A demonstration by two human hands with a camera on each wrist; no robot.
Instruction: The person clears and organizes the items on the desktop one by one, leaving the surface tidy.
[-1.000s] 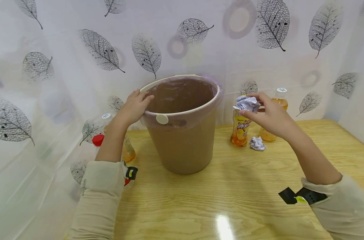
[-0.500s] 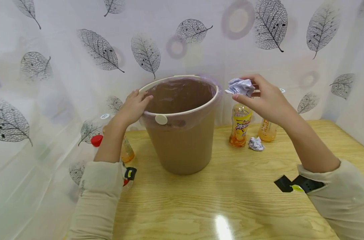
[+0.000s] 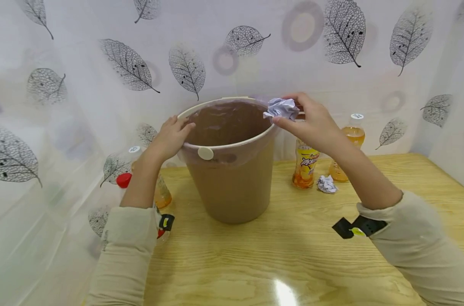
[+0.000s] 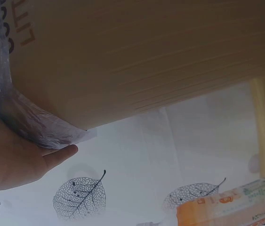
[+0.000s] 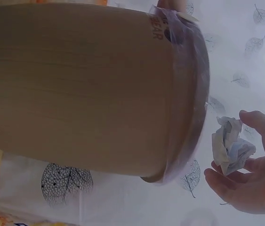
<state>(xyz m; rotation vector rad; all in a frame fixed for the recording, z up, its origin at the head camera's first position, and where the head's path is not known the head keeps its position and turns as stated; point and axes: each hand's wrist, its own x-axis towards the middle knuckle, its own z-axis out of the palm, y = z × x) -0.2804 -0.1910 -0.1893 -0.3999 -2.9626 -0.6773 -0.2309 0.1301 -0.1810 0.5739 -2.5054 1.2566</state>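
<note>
A brown trash can (image 3: 232, 182) with a pale rim and a thin purple liner (image 3: 262, 144) stands upright on the wooden table. At the left of its rim, my left hand (image 3: 170, 138) holds the edge, liner included; in the left wrist view a finger (image 4: 61, 157) lies outside the liner. My right hand (image 3: 312, 123) pinches a crumpled paper ball (image 3: 282, 109) between thumb and fingers at the right side of the rim. The right wrist view shows this paper (image 5: 231, 146) just beyond the can's mouth edge. A second paper ball (image 3: 326, 184) lies on the table.
To the right of the can stand a yellow-labelled bottle (image 3: 305, 168) and another bottle of orange drink (image 3: 354, 134), partly behind my right forearm. Bottles, one with a red cap (image 3: 123, 180), stand left of the can, partly hidden by my left arm. Leaf-patterned sheeting surrounds the table.
My right hand has risen from in front of the yellow-labelled bottle and moved left to the can's rim, carrying the paper ball. My left hand has stayed on the rim.
</note>
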